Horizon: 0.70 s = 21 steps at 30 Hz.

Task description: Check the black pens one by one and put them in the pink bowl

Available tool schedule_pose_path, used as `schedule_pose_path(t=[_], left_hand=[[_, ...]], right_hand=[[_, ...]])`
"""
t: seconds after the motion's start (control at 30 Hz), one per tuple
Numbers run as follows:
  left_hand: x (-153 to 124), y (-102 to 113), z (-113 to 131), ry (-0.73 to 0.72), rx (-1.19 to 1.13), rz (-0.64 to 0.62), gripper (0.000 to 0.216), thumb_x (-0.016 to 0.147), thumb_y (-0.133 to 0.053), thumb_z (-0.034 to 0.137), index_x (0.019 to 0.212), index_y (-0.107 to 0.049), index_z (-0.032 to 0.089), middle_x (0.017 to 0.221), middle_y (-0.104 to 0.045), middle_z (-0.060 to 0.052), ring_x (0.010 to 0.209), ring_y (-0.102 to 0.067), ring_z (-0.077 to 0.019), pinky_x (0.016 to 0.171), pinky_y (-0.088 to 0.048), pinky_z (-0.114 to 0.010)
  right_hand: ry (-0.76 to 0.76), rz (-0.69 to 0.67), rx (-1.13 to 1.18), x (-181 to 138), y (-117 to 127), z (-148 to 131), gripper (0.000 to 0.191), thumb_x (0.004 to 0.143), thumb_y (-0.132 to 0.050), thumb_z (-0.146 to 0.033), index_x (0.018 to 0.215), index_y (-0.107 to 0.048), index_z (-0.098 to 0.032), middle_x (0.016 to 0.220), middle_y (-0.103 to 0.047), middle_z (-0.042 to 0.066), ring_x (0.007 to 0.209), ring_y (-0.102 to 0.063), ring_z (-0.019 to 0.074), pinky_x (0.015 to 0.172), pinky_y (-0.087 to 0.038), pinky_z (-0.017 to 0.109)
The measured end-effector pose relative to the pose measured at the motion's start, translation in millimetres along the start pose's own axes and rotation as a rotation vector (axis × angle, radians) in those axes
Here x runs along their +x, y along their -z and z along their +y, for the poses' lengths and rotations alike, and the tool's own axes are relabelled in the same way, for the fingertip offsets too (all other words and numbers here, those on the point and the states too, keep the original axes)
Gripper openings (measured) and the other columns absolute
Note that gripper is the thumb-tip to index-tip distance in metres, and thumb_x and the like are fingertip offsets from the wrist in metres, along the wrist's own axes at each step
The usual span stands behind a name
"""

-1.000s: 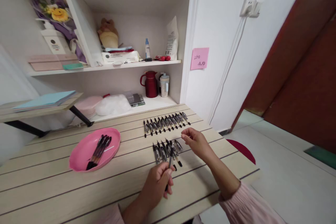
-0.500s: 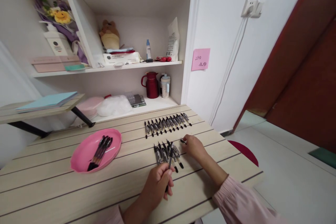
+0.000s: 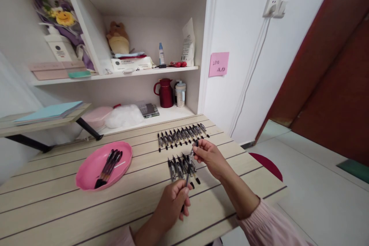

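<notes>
My left hand [image 3: 173, 204] is closed round a black pen [image 3: 187, 178], tip pointing up and away from me. My right hand [image 3: 210, 156] pinches a pen cap [image 3: 194, 150] just above the pen's tip. Under both hands lies a short row of capped black pens [image 3: 180, 166] on the wooden table [image 3: 57, 203]. A longer row of capped pens [image 3: 181, 135] lies farther back. A pink plate [image 3: 92, 169] to the left holds several more black pens [image 3: 109, 163].
Behind the table stands a white shelf unit with a red jug [image 3: 165, 93], a cup [image 3: 180, 94], a plastic bag [image 3: 122, 115] and small items. A pink sticky note [image 3: 218, 63] hangs on the wall. The table's right edge [image 3: 259, 153] drops to the floor.
My right hand went down to the table by the near row, picked up a cap, and has lifted it to the tip of the pen in my left hand.
</notes>
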<state>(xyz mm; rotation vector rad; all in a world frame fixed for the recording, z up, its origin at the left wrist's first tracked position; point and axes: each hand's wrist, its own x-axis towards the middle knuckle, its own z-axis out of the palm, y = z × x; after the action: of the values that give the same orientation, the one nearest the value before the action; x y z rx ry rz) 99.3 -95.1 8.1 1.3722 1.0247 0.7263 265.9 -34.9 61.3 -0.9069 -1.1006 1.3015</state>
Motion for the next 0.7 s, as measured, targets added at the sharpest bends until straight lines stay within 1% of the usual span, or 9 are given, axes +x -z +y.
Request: schedule_pose_path(t=[0.13,0.23,0.3,0.4,0.53,0.7], left_hand=[[-1,0,2,-0.001,0.007,-0.016,0.026,0.079,-0.043,0.035,0.09,-0.054,0.015,0.055,-0.051,0.004,0.039,-0.048,-0.0064,0.032,-0.031,-0.013],[-1,0,1,-0.004,0.002,-0.014,0.027,0.079,-0.044,0.037,0.09,-0.055,0.015,0.056,-0.051,0.003,0.039,-0.048,-0.0066,0.032,-0.031,-0.013],[-1,1,0,-0.002,-0.004,-0.013,0.028,0.078,-0.044,0.038,0.091,-0.055,0.015,0.056,-0.051,0.003,0.039,-0.049,-0.0067,0.032,-0.031,-0.013],[0,1,-1,-0.003,-0.014,-0.008,0.029,0.078,-0.045,0.039,0.091,-0.055,0.015,0.056,-0.052,0.003,0.039,-0.049,-0.0067,0.032,-0.031,-0.013],[2,2,-2,-0.006,-0.033,0.015,0.031,0.078,-0.046,0.04,0.092,-0.055,0.015,0.056,-0.052,0.003,0.039,-0.049,-0.0068,0.032,-0.031,-0.014],[2,3,-5,-0.018,-0.021,0.037,0.03,0.079,-0.044,0.04,0.092,-0.055,0.015,0.056,-0.052,0.003,0.039,-0.048,-0.007,0.032,-0.03,-0.014]], right_hand=[[-0.02,0.005,-0.021,-2,0,2,0.029,0.063,-0.069,-0.037,0.076,-0.053,-0.017,0.054,-0.048,-0.007,0.044,-0.046,0.0054,0.039,-0.031,0.017],[-0.016,0.023,-0.033,-4,1,3,0.03,0.064,-0.068,-0.037,0.082,-0.055,-0.017,0.055,-0.049,-0.007,0.044,-0.046,0.0054,0.04,-0.032,0.017],[-0.021,0.012,-0.057,-6,1,3,0.03,0.065,-0.067,-0.037,0.084,-0.057,-0.016,0.055,-0.049,-0.007,0.045,-0.046,0.0055,0.04,-0.033,0.017],[-0.036,-0.039,-0.102,-9,-1,5,0.028,0.065,-0.067,-0.037,0.081,-0.058,-0.016,0.052,-0.047,-0.007,0.044,-0.046,0.0057,0.04,-0.032,0.017],[-0.054,-0.098,-0.178,-16,-8,12,0.025,0.064,-0.066,-0.036,0.076,-0.057,-0.016,0.049,-0.044,-0.008,0.041,-0.043,0.0056,0.038,-0.027,0.017],[-0.068,-0.106,-0.215,-22,-14,20,0.023,0.068,-0.061,-0.039,0.076,-0.056,-0.017,0.047,-0.043,-0.008,0.039,-0.039,0.0059,0.037,-0.024,0.017]])
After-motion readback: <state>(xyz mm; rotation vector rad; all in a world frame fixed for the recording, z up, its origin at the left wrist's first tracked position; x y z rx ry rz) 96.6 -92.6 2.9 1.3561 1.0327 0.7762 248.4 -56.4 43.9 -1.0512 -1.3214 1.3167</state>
